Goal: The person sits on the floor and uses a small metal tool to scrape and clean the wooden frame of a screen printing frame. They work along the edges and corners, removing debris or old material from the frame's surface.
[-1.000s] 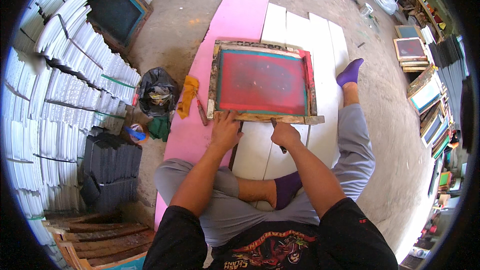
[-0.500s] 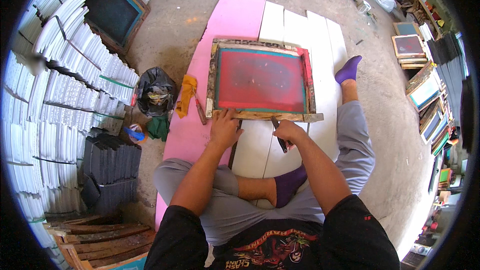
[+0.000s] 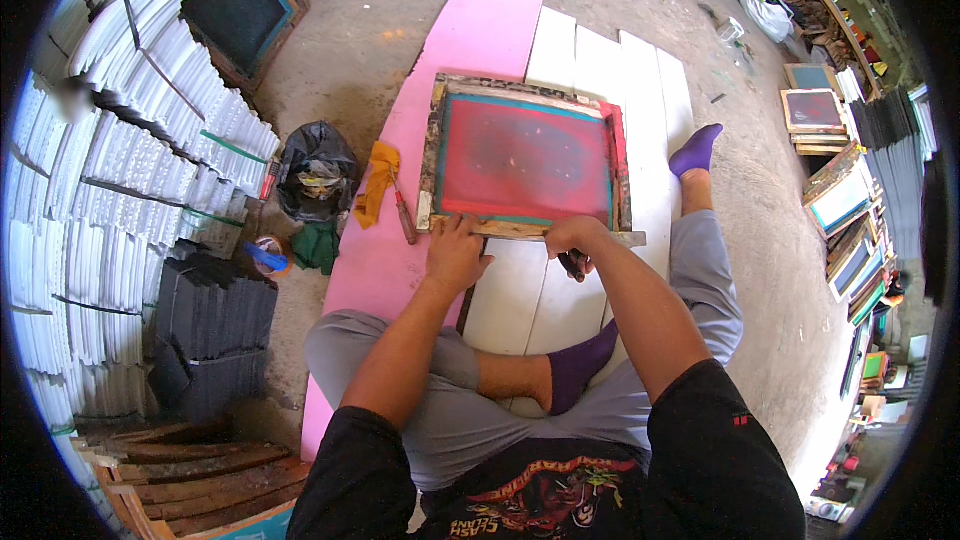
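A screen-printing frame (image 3: 535,155) with red mesh and a teal border lies on white and pink boards in front of me. My left hand (image 3: 456,250) rests on its near wooden rail towards the left corner, fingers laid over the wood and thumb held apart. Towards the right end of that same rail, my right hand (image 3: 578,240) is closed round a dark pair of pliers (image 3: 575,265). Their handles show below my fist, while the jaws are hidden behind it. A screwdriver (image 3: 405,216) with a reddish handle lies left of the frame, beside a mustard cloth (image 3: 377,183).
Black plastic bag (image 3: 318,172), green cloth (image 3: 316,247) and tape roll (image 3: 268,260) sit left of the boards. Tall white sheet stacks (image 3: 130,180) line the left side, with dark sheets (image 3: 215,330) below. More frames (image 3: 840,190) lean at the right. My legs flank the boards.
My right hand has turned and shifted slightly up against the near rail; the pliers' jaws, visible before, are now covered by it. My left hand stays on the rail. The whole view has shifted slightly.
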A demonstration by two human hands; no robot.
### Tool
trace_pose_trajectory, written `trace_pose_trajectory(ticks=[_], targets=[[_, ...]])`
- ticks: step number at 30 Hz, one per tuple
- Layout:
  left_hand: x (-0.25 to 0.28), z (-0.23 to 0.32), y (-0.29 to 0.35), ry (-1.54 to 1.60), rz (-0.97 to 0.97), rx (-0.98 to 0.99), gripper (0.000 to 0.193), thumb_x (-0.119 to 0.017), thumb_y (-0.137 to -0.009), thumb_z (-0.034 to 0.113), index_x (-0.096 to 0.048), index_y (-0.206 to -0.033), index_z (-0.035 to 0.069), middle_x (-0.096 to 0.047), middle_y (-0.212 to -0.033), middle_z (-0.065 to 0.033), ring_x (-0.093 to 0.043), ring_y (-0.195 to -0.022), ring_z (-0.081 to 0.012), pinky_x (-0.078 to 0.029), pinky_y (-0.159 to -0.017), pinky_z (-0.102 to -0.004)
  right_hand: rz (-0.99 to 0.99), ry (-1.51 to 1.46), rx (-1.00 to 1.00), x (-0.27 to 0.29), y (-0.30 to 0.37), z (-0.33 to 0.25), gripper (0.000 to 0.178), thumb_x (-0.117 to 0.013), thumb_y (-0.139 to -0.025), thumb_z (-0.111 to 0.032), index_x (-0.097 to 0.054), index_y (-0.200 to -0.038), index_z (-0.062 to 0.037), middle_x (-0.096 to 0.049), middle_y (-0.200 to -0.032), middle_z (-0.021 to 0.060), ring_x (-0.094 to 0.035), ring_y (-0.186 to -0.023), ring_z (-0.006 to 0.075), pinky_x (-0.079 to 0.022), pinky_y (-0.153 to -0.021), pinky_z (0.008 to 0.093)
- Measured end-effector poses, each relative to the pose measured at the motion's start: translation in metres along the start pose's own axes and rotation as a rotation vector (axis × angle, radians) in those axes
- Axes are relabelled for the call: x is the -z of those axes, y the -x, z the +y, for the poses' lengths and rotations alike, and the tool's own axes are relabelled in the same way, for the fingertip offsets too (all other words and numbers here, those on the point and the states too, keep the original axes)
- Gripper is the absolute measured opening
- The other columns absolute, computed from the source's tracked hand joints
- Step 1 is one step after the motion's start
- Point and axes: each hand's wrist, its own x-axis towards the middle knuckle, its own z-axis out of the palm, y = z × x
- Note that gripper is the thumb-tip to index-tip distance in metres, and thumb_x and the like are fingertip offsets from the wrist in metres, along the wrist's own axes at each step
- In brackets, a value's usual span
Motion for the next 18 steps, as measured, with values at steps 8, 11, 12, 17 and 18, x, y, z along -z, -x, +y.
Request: trace_pose_trajectory(ticks=[8, 11, 12, 17, 18], targets=[[0.001, 0.003, 0.002, 0.026, -0.009, 0.01, 0.043, -0.081, -0.082, 0.038, -0.078, -0.111, 0.006, -0.057, -0.146, -0.0115, -0.046, -0.141, -0.0365, -0.032, -0.118, -0.0586, 0.228, 0.039, 0.137, -0.028, 0.033, 0.009, 0.024, -0.059, -0.084, -0.012, -0.071, -0.093, 0.007, -0.075, -0.082, 0.023, -0.075, -0.067, 0.031, -0.06, -0.06, 0.0454], [-0.003, 0.003, 0.0, -0.008, -0.028, 0.043, 0.043, -0.081, -0.083, 0.038, -0.078, -0.112, 0.006, -0.055, -0.149, -0.0124, -0.043, -0.145, -0.0373, -0.031, -0.119, -0.0589, 0.429, -0.035, 0.189, -0.053, 0.024, 0.018, 0.025, -0.061, -0.084, -0.013, -0.07, -0.096, 0.0069, -0.075, -0.088, 0.0237, -0.075, -0.074, 0.0345, -0.061, -0.067, 0.0479], [-0.002, 0.003, 0.0, -0.012, -0.039, 0.044, 0.043, -0.081, -0.083, 0.038, -0.078, -0.112, 0.007, -0.054, -0.15, -0.0124, -0.042, -0.145, -0.0373, -0.03, -0.119, -0.0587, 0.467, -0.072, 0.207, -0.059, 0.026, 0.02, 0.031, -0.06, -0.083, -0.014, -0.07, -0.104, 0.0075, -0.075, -0.096, 0.0279, -0.076, -0.085, 0.0391, -0.061, -0.077, 0.0483], [0.001, 0.008, 0.002, -0.017, 0.024, 0.035, 0.035, -0.081, -0.083, 0.037, -0.08, -0.1, 0.007, -0.055, -0.148, -0.0086, -0.044, -0.143, -0.0325, -0.032, -0.118, -0.0543, 0.577, -0.177, 0.227, -0.083, 0.004, 0.03, 0.035, -0.063, -0.085, -0.02, -0.068, -0.109, 0.0051, -0.073, -0.11, 0.0293, -0.072, -0.108, 0.0429, -0.057, -0.093, 0.0519], [0.0, 0.006, 0.003, -0.02, 0.024, 0.036, 0.034, -0.081, -0.083, 0.037, -0.08, -0.1, 0.008, -0.054, -0.148, -0.0086, -0.043, -0.144, -0.0325, -0.032, -0.119, -0.0543, 0.572, -0.203, 0.238, -0.085, 0.002, 0.03, 0.035, -0.064, -0.085, -0.021, -0.068, -0.108, 0.0051, -0.073, -0.109, 0.0291, -0.072, -0.106, 0.0431, -0.057, -0.093, 0.0519]])
